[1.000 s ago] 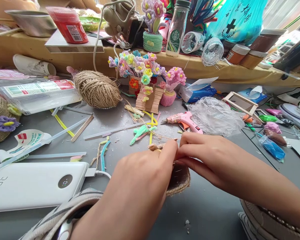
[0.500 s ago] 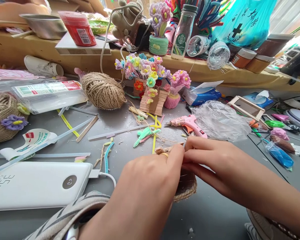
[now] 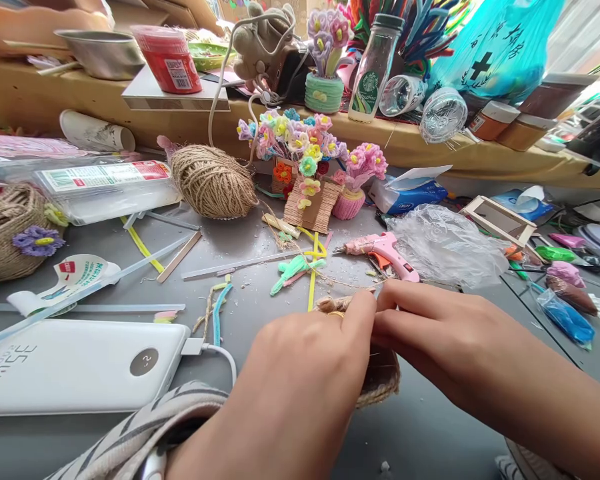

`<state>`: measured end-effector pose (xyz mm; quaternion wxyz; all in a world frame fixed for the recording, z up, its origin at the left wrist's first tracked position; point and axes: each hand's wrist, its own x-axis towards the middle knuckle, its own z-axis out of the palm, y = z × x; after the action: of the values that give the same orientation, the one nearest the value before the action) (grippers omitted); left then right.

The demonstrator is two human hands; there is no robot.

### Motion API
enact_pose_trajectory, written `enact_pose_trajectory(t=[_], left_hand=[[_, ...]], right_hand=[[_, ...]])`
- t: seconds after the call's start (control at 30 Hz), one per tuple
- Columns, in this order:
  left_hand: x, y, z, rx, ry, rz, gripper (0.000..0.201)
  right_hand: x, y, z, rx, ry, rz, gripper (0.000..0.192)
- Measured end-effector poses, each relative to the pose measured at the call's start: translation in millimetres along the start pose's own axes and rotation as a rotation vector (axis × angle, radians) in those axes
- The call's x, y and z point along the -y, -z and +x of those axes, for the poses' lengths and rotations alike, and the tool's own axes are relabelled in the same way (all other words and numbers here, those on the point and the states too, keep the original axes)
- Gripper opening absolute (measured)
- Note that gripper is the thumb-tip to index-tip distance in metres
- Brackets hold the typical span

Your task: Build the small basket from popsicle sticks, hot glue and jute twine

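- Left hand (image 3: 300, 373) and right hand (image 3: 440, 340) meet over a small jute basket (image 3: 380, 380) on the bench (image 3: 430, 427), fingertips pinched on its rim
- Basket looks partly wound; loose twine (image 3: 340, 283) trails away
- Glue gun (image 3: 385, 250) lies just beyond, untouched

Upper middle of the frame — the bottle (image 3: 373, 67) carries a green Starbucks roundel. Lower left, the white power bank (image 3: 80, 367) shows "35" upside down. Upper right, the teal bag (image 3: 500, 47) bears a black cross.
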<state>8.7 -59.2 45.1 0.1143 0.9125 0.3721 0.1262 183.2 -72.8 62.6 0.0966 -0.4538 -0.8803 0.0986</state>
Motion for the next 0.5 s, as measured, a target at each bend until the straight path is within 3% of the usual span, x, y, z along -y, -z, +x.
enact_pose_trajectory(t=[0.27, 0.5], left_hand=[[0.3, 2.0, 2.2, 0.004, -0.007, -0.019, 0.01], [2.9, 5.3, 2.4, 0.024, 0.019, 0.008, 0.016]], right_hand=[[-0.5, 2.1, 2.0, 0.009, 0.01, -0.014, 0.022], [-5.9, 7.5, 4.6, 0.081, 0.026, 0.026, 0.021]])
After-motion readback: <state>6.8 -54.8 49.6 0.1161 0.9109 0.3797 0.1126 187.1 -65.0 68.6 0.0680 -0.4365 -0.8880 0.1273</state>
